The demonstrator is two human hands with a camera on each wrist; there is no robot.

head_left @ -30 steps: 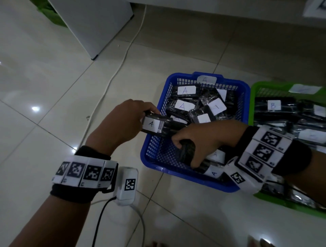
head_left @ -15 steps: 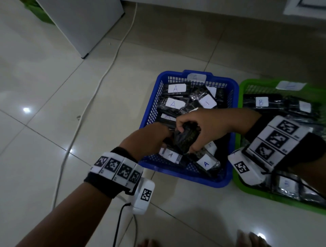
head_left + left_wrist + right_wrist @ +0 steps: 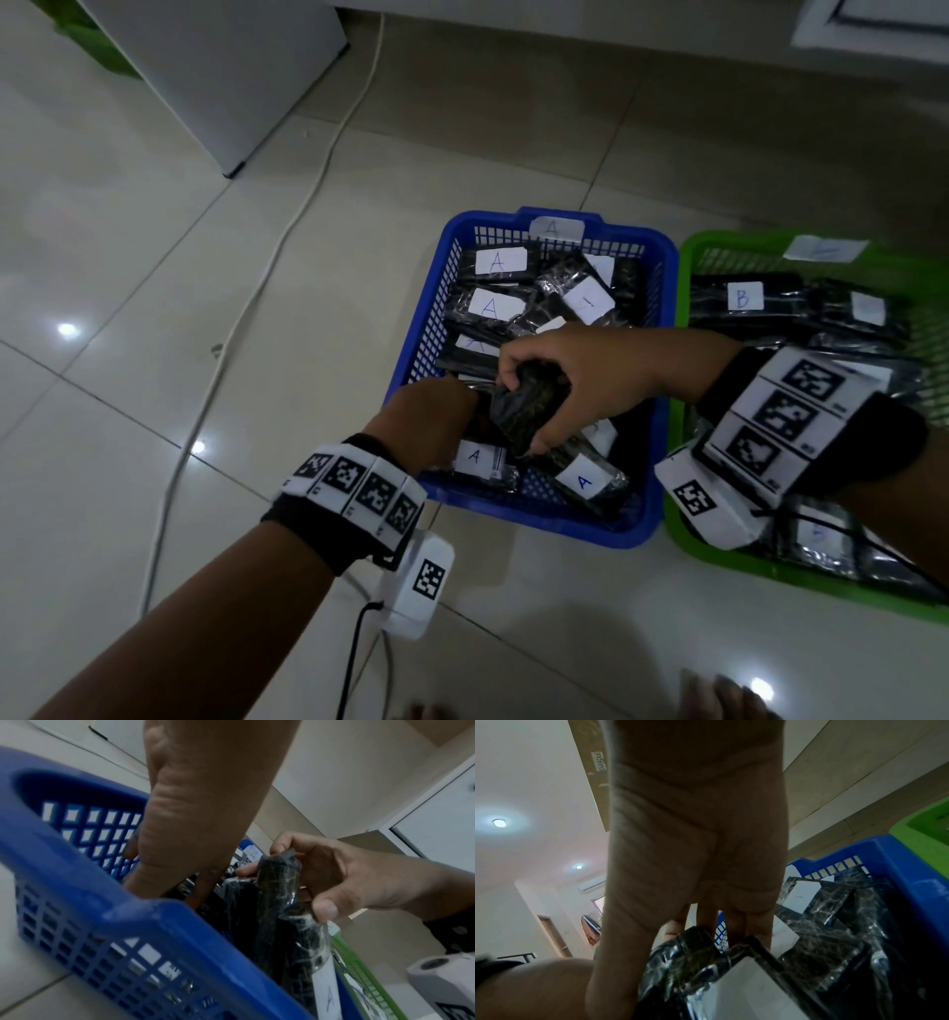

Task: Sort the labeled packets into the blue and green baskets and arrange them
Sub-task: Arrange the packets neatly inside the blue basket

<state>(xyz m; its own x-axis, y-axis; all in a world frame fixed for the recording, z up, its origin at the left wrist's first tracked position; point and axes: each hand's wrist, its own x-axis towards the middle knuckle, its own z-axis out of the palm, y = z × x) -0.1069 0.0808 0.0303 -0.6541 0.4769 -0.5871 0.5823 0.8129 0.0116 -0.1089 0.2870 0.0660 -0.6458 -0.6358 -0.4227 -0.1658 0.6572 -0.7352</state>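
The blue basket (image 3: 539, 524), tagged A, holds several black packets with white A labels. My right hand (image 3: 580, 380) grips a black packet (image 3: 529, 411) above the basket's front half, thumb below and fingers over the top end; its label is hidden. That grip shows in the left wrist view too, right hand (image 3: 347, 878) around the packet (image 3: 277, 882). My left hand (image 3: 431, 416) reaches into the front left corner with fairly straight fingers (image 3: 154, 878), their tips hidden behind the rim. An A packet (image 3: 480, 457) lies just under it. The green basket (image 3: 821, 591) holds B packets (image 3: 742, 298).
The two baskets stand side by side on a pale tiled floor. A white cable (image 3: 287, 231) runs along the floor to their left, past a white cabinet (image 3: 221, 67). My toes (image 3: 719, 699) show at the bottom edge.
My left hand carried an A packet from outside the basket into its front left corner and let it go. My right hand lifted its black packet up from the basket's front.
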